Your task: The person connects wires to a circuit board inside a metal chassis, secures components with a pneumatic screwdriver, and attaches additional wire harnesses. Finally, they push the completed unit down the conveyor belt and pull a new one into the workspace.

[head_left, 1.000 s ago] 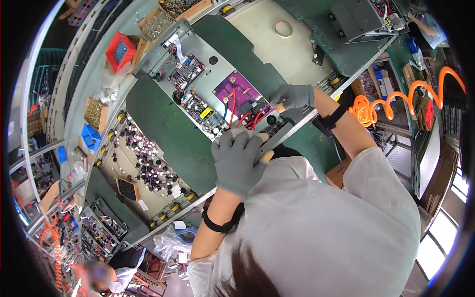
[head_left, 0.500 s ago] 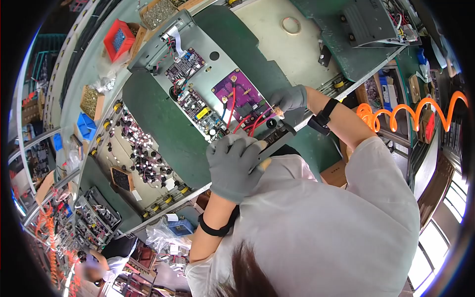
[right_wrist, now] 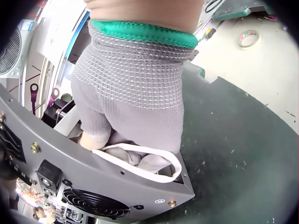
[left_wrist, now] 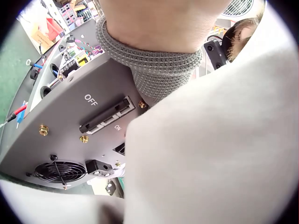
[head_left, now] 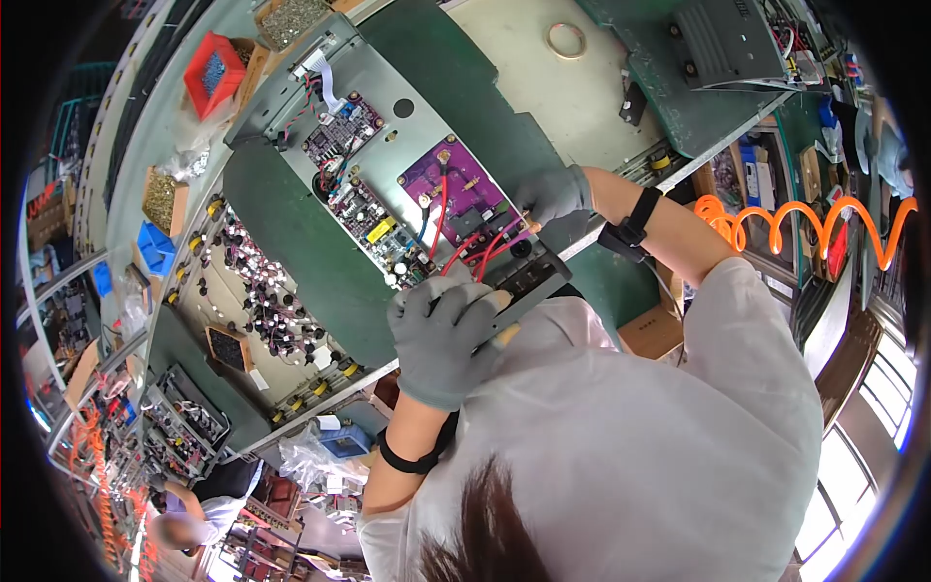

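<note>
A grey metal chassis [head_left: 373, 175] lies on the bench with circuit boards and a purple board [head_left: 451, 175] inside it. Red cables [head_left: 480, 254] cross its near end. My gloved left hand [head_left: 441, 335] grips the near end panel, fingers over the edge and thumb on the outer face; its fingers are hidden in the left wrist view, where the panel [left_wrist: 70, 112] carries OFF and ON lettering. At the right side of the chassis, my gloved right hand [head_left: 551, 196] holds the wall near the corner. Some of its fingertips [right_wrist: 154, 163] show behind a white-edged slot.
Green mats [head_left: 310, 272] cover parts of the bench. A roll of tape [head_left: 565, 41] lies at the back right, beside another grey housing [head_left: 718, 48]. Red [head_left: 213, 76] and blue [head_left: 155, 247] bins stand left, near a spread of black and white parts [head_left: 257, 286]. An orange coiled hose [head_left: 776, 218] hangs right.
The head view has turned slightly. The chassis has shifted a little toward the near edge of the bench, with both hands staying at it.
</note>
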Demonstrator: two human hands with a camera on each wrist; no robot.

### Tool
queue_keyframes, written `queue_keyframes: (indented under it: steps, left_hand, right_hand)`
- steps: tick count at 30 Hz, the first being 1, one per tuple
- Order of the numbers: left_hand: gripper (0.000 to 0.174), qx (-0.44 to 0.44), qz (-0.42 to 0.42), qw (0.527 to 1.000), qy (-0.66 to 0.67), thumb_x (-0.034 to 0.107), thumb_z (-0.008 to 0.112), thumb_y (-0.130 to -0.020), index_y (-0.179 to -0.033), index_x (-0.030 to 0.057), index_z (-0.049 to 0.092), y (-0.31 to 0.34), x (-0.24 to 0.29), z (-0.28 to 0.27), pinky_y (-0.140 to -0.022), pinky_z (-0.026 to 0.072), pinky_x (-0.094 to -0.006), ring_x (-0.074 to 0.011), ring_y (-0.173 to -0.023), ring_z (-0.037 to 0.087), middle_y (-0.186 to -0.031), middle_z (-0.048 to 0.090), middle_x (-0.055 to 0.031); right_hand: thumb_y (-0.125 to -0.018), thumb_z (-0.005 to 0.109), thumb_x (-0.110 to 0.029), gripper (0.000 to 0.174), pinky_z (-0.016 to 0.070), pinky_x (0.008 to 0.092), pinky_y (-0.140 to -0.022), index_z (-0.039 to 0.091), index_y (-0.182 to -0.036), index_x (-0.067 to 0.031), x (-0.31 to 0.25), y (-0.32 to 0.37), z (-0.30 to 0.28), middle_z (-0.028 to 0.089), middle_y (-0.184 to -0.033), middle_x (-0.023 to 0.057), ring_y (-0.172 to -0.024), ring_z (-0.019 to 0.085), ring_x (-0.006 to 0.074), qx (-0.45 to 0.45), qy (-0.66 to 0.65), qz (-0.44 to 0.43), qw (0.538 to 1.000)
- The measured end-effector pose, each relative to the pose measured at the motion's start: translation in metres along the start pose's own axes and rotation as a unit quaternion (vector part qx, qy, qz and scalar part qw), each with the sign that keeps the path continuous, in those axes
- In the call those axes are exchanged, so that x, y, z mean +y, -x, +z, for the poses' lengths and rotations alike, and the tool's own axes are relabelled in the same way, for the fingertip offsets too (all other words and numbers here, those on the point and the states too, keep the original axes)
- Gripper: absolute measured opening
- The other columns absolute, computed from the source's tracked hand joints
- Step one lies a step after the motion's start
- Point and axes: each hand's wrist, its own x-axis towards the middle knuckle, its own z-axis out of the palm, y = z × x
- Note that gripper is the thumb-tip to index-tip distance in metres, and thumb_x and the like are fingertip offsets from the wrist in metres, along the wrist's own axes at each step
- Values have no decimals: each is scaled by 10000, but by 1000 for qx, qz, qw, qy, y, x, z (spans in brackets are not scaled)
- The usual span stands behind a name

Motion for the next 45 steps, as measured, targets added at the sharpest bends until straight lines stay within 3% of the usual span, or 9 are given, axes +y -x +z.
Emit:
queue_keyframes:
  steps: [11, 23, 32, 34, 35, 36, 37, 43, 45]
  left_hand:
    - [351, -5, -11, 1000, 2, 325, 748, -597, -896, 186, 627, 2, 0, 1, -793, 328, -372, -214, -922, 483, -964, 573, 35]
    - [337, -26, -11, 999, -23, 324, 736, -600, -886, 178, 633, 2, -1, 2, -802, 344, -373, -219, -914, 475, -966, 583, 46]
    - [326, -7, 0, 1000, 2, 293, 738, -591, -872, 166, 634, 1, -1, 1, -769, 371, -352, -205, -882, 506, -933, 590, 37]
    - [328, 2, 4, 1000, 4, 284, 741, -586, -871, 162, 632, 1, -2, 2, -758, 378, -352, -208, -869, 513, -928, 590, 33]
    - [331, 7, 12, 1000, 7, 275, 744, -581, -870, 158, 631, 2, -3, 3, -746, 386, -352, -211, -856, 520, -922, 591, 28]
    - [331, 8, 12, 1000, 6, 275, 744, -581, -870, 158, 631, 2, -2, 3, -746, 386, -352, -211, -856, 520, -922, 591, 28]
    - [336, 19, 11, 1000, 13, 274, 745, -578, -871, 157, 631, 2, -2, 4, -742, 389, -353, -211, -854, 522, -921, 590, 27]
    - [340, 36, 13, 999, 23, 279, 747, -580, -871, 148, 629, 2, -1, 1, -738, 396, -357, -210, -859, 526, -914, 586, 22]
    - [336, 38, 12, 999, 18, 279, 746, -583, -868, 145, 628, 3, 0, 2, -738, 398, -356, -211, -860, 527, -912, 585, 20]
  right_hand:
    - [-642, 542, -82, 123, 347, 301, -556, 578, -713, 13, 2, 3, 8, 468, -602, 9, -593, 398, 138, 15, -67, 3, 998]
    - [-684, 567, -105, 142, 378, 327, -584, 569, -739, 26, -4, 3, 8, 471, -611, 44, -618, 417, 145, 33, 27, -36, 998]
    - [-716, 576, -78, 93, 387, 313, -608, 564, -789, -21, -21, 6, 21, 480, -664, 16, -649, 425, 113, 103, -103, 41, 988]
    - [-721, 595, -95, 162, 389, 297, -668, 560, -869, -40, -33, 6, 36, 503, -757, 12, -720, 428, 110, 154, -434, -97, 882]
    - [-721, 595, -95, 162, 389, 297, -668, 560, -869, -40, -23, 7, 31, 503, -757, 12, -720, 428, 110, 152, -433, -97, 883]
    - [-724, 605, -95, 209, 389, 290, -696, 557, -920, -38, -4, 12, 20, 513, -807, 8, -754, 433, 107, 123, -241, -44, 962]
    - [-728, 616, -95, 257, 389, 282, -724, 555, -970, -36, 1, 16, 13, 524, -856, 4, -788, 438, 104, 89, -36, 11, 995]
    - [-738, 666, -91, 284, 407, 265, -731, 575, -998, -23, -14, 20, 19, 548, -877, 3, -794, 472, 91, 186, -181, -63, 964]
    - [-736, 672, -96, 263, 417, 265, -723, 586, -974, -24, -7, 17, 21, 556, -853, -4, -782, 484, 90, 156, -205, -45, 965]
